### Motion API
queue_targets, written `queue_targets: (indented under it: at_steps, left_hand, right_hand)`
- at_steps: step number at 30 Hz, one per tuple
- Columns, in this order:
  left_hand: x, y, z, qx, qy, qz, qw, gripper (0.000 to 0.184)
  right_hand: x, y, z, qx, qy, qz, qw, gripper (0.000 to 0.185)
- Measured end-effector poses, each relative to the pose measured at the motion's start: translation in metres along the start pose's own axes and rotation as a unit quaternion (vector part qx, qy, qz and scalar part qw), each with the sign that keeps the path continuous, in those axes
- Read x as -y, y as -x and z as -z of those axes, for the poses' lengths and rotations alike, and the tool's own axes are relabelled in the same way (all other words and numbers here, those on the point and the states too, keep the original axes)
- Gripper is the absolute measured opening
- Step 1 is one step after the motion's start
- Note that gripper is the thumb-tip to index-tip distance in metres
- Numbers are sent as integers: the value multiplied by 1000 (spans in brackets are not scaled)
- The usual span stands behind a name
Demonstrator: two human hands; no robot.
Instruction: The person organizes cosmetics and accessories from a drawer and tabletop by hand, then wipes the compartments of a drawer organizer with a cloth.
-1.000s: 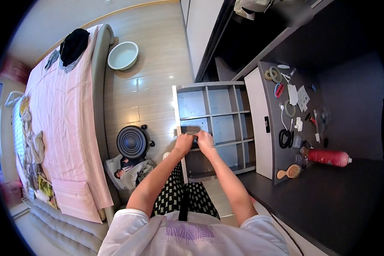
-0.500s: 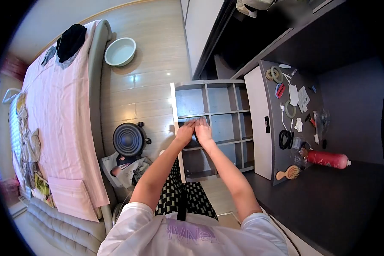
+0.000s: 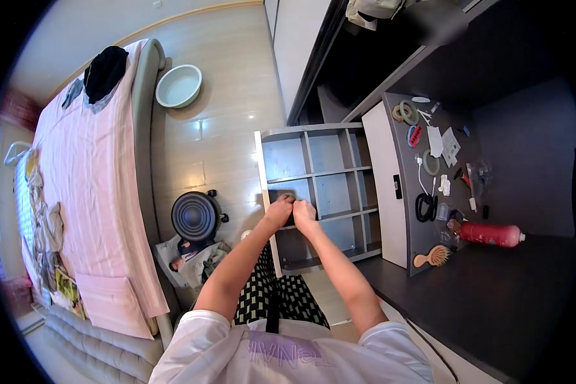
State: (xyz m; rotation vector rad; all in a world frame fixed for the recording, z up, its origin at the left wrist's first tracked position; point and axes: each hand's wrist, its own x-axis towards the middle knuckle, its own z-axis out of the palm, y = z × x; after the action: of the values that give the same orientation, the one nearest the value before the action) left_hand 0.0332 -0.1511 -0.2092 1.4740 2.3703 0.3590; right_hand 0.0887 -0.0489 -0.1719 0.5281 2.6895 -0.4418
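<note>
Both hands are close together over the front middle compartment of a pulled-out drawer (image 3: 287, 134) with grey dividers. My left hand (image 3: 280, 210) has its fingers curled in, close to my right hand (image 3: 305, 212), whose fingers are curled too. Something small and dark shows between and just beyond the fingertips, too hidden to name. Bare compartment floors show around the hands.
Right of the drawer, a dark shelf (image 3: 390, 144) bears tape rolls, cables, a wooden hairbrush (image 3: 432, 256) and a red bottle (image 3: 489, 234). Leftward are a round black stool (image 3: 196, 216), a pale basin (image 3: 179, 86), bags and a bed (image 3: 89, 185) with pink covers.
Half a second ago both hands reached farther forward in the compartment with fingers more extended. Now they have drawn back towards the body and their fingers are curled.
</note>
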Motion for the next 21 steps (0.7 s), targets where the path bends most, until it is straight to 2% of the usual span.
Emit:
queue_targets:
  at_steps: [1, 8, 13, 15, 21]
  left_hand:
    - [-3, 3, 9, 11, 6, 0, 1000, 23]
    - [-2, 13, 16, 44, 30, -9, 999, 18]
    - [-2, 18, 27, 64, 39, -3, 997, 11]
    - [-2, 18, 34, 117, 68, 10, 991, 9]
    - [-1, 19, 38, 130, 82, 2, 988, 12]
  right_hand:
    - [0, 1, 0, 24, -6, -17, 1000, 18]
    - [7, 6, 2, 29, -42, -37, 998, 17]
    - [7, 4, 4, 52, -55, -15, 997, 19]
    - [7, 5, 9, 57, -58, -6, 997, 18]
    - [0, 0, 1, 89, -62, 5, 994, 19]
